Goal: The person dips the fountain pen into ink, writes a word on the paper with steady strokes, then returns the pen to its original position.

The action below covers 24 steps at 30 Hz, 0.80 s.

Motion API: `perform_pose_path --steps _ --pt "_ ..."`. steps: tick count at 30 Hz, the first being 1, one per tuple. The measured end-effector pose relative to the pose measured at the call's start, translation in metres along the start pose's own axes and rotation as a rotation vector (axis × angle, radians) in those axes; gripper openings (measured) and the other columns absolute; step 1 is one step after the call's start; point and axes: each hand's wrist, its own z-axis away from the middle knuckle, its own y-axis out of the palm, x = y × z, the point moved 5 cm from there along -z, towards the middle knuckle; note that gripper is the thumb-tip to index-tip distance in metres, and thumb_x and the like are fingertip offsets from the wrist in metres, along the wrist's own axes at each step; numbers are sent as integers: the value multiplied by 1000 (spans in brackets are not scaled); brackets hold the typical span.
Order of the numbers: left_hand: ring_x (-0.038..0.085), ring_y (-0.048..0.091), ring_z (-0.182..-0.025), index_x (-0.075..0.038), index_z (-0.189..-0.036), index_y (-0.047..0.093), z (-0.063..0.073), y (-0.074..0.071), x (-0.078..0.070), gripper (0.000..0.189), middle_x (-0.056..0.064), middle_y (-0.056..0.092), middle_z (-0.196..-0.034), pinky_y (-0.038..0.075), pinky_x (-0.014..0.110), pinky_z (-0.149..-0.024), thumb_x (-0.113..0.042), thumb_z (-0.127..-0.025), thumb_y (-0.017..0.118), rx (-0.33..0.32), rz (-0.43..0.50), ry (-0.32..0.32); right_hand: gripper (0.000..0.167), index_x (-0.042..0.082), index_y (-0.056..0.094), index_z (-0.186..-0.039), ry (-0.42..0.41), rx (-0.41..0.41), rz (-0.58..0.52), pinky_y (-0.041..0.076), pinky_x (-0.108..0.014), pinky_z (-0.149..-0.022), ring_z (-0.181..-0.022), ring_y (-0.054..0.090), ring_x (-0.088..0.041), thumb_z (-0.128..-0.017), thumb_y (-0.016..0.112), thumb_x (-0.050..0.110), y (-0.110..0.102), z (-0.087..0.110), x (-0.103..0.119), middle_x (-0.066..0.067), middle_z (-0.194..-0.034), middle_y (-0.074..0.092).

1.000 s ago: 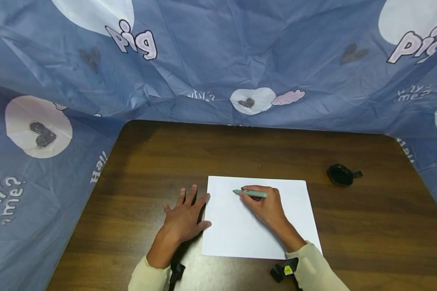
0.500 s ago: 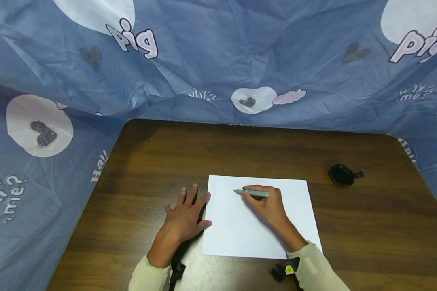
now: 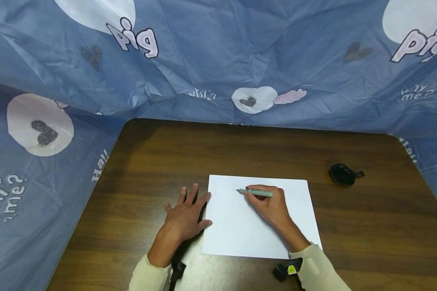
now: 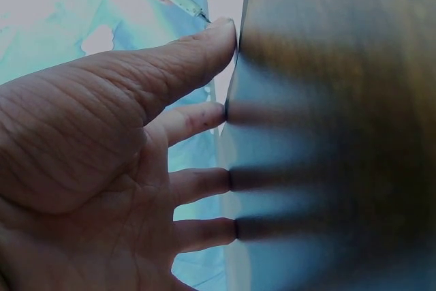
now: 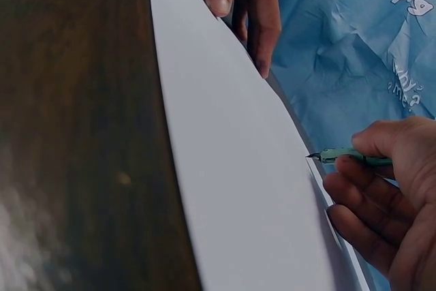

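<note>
A white sheet of paper lies flat on the brown wooden table. My right hand pinches a light green pen between thumb and fingers, over the upper middle of the sheet. In the right wrist view the dark tip of the pen meets the paper. A short thin dark line shows just left of the tip in the head view. My left hand rests with spread fingers at the sheet's left edge; its thumb and index fingertip touch the paper's edge, the other fingers the table.
A small black round object with a tab lies on the table right of the paper. Blue printed cloth hangs behind and beside the table. Black wrist cameras sit by both cream sleeves.
My right hand has slid slightly to the right with the pen, and a short thin line now shows left of its tip. My left hand has stayed in place.
</note>
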Motion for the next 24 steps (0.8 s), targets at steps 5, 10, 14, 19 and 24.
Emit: perform_pose_path --steps 5,10,14,19,24 --pt "45 18 -148 -23 -154 41 0 0 -1 74 16 21 -163 24 82 -96 -44 -90 72 -4 0 5 15 3 80 -95 2 -2 -1 53 -21 -61 -71 69 -10 -80 83 5 -3 1 -2 -5 -87 77" --pt "45 20 -147 -22 -153 41 0 1 0 74 16 22 -163 25 82 -95 -44 -90 72 -14 4 14 15 2 79 -97 11 13 -15 54 -22 -60 -69 68 -9 -82 81 5 -6 2 -4 -5 -87 76" --pt "45 19 -147 -22 -154 40 0 1 1 74 16 22 -163 25 82 -95 -44 -90 72 -7 3 11 15 1 79 -97 14 9 -26 53 -22 -60 -69 68 -9 -82 81 4 -9 2 -5 -6 -87 76" --pt "45 18 -148 -23 -154 40 -1 2 1 74 16 21 -164 24 82 -95 -44 -91 71 3 1 9 15 0 79 -96 11 -9 -20 53 -19 -60 -69 68 -8 -81 81 3 -14 3 -7 -8 -88 76" --pt "45 17 -148 -23 -154 39 -1 2 1 74 16 20 -164 24 82 -96 -44 -91 71 7 -1 7 15 -1 79 -96 0 -24 -16 54 -18 -62 -73 70 -9 -81 81 2 -20 5 -11 -9 -89 77"
